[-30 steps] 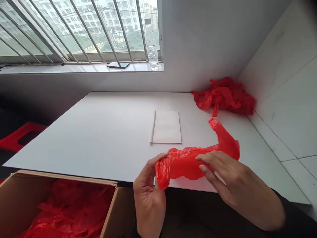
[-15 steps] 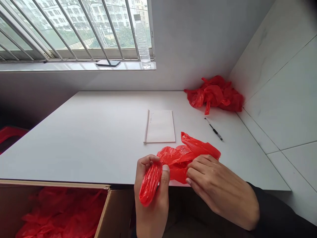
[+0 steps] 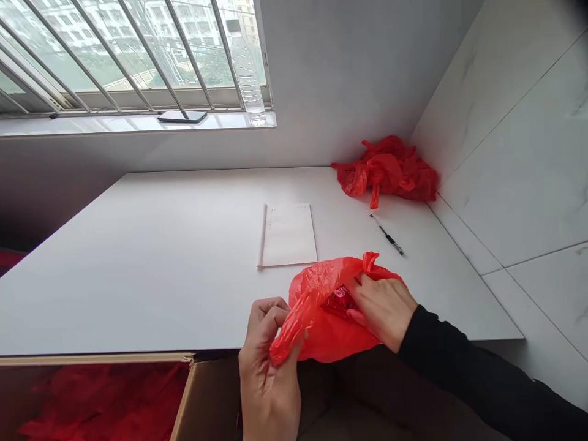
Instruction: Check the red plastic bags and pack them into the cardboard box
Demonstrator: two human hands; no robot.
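A thin red plastic bag (image 3: 337, 343) hangs at the table's front edge, its mouth pulled wide. My left hand (image 3: 271, 361) is closed around one gathered handle of it. Through the opening I see a shiny red wrapped packet (image 3: 340, 299) with a small pale mark. My right hand (image 3: 386, 306) reaches into the bag from the right, its fingers and thumb on either side of the packet. Its fingertips are partly hidden by plastic and packet.
On the white table (image 3: 184, 257) lie a white notepad (image 3: 289, 236) and a black pen (image 3: 388, 236). Crumpled red bags (image 3: 390, 168) fill the back right corner. A cardboard box (image 3: 220, 392) holds more red bags. A phone (image 3: 182, 116) and a bottle (image 3: 250, 82) occupy the windowsill.
The bunched red bag has been spread open, and the red packet inside now shows. My right hand has moved inside it. The view has shifted slightly right.
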